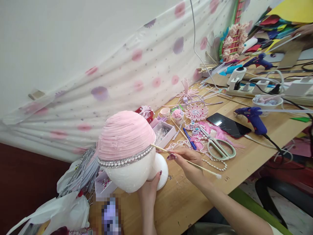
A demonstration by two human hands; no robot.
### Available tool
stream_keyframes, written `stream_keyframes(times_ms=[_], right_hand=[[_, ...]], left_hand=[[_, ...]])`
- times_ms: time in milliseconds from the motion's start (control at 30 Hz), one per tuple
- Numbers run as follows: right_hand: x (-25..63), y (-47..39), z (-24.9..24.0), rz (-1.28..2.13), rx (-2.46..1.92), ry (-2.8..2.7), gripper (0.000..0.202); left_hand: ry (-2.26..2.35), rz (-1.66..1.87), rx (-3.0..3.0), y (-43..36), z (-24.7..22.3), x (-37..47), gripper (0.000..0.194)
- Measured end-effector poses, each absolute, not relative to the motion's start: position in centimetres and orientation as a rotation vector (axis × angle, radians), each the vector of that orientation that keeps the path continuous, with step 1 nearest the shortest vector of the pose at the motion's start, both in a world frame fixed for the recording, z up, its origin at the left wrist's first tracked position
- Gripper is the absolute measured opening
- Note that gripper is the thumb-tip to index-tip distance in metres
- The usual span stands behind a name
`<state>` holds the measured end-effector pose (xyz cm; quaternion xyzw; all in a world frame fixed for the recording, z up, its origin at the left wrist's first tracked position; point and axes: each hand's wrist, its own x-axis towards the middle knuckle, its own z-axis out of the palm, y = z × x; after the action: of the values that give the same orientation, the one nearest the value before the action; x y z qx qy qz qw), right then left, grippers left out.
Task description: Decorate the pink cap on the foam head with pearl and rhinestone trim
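Note:
A white foam head (132, 178) wears a pink cap (126, 133) of layered strips, edged by a silver and pearl band (127, 161). My left hand (149, 189) grips the foam head from below, near its neck, its fingers partly hidden. Pinched in my right hand (187, 161) is a thin wooden stick (207, 170). One tip of the stick touches the cap's edge by the pearls; the other end, with a whitish blob, points to the lower right.
Green-handled scissors (220, 148), a blue pen (190, 138), pearl strings, a dark tablet (228, 125) and a blue glue gun (254, 119) lie to the right. A bead box (165, 133) stands behind the head. Another person's hand (304, 30) shows at the top right.

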<state>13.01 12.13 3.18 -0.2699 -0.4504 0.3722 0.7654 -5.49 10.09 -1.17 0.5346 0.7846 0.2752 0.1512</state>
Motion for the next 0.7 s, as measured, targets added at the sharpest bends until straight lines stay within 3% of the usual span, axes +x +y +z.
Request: stream_keyframes(times_ms=[467,700], right_hand=[[12.4,13.9,2.2,1.128,-0.603,-0.796,0.046],[12.3,14.6,1.8,1.25,-0.573,-0.725,0.059]], left_hand=[[2.238,0.892,1.604,10.0,-1.4,-5.9,0.063],[2.247,0.897,1.554,10.2,-1.8,-6.1,0.071]])
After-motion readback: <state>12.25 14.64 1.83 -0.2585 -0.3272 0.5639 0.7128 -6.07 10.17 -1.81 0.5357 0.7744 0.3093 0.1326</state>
